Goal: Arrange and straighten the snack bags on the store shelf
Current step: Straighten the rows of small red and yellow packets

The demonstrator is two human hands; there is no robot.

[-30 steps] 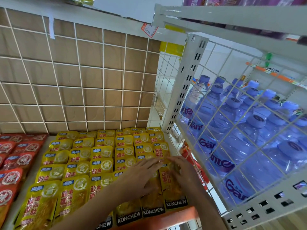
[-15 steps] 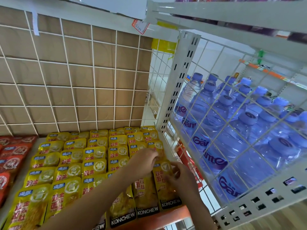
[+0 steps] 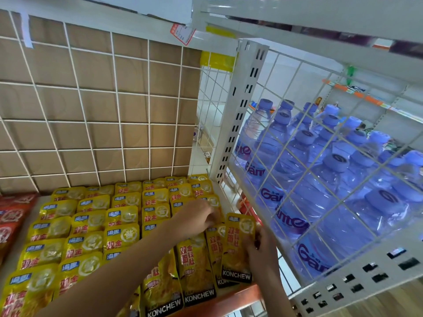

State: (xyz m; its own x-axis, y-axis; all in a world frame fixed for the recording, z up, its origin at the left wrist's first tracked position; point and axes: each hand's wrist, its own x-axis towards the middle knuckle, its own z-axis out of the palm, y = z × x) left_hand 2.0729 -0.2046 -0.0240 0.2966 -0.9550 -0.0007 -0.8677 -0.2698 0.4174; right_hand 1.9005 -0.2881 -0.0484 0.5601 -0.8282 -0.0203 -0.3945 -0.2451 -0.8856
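Head view: rows of glossy yellow foil snack bags point(image 3: 119, 225) lie flat and overlap like shingles on a white store shelf point(image 3: 36, 202) with an orange front edge point(image 3: 231, 298). The right hand point(image 3: 261, 250) grips one yellow foil bag with a black KONCHEW band point(image 3: 238, 243) by its right side, thumb on the face and fingers curled behind. That bag is in the far-right column near the shelf front. Its top end points to the back and it overlaps the neighbouring bag on its left. The left hand point(image 3: 194, 217) reaches across the rows with its fingers curled down onto the bags just behind and left of the held one. Cannot tell whether it pinches a bag or only presses. The hands are near each other, not touching.

Dark red snack bags point(image 3: 11, 216) fill the left end of the shelf, just beside the yellow rows. A white wire grid over a brown board point(image 3: 91, 110) stands behind the bags. To the right, a white slotted upright post point(image 3: 242, 115) stands at the shelf's back corner. A white wire side panel point(image 3: 304, 133) runs forward from it, with blue-tinted plastic water bottles point(image 3: 320, 184) packed behind it. A red and white price tag point(image 3: 183, 34) hangs from the upper shelf edge.
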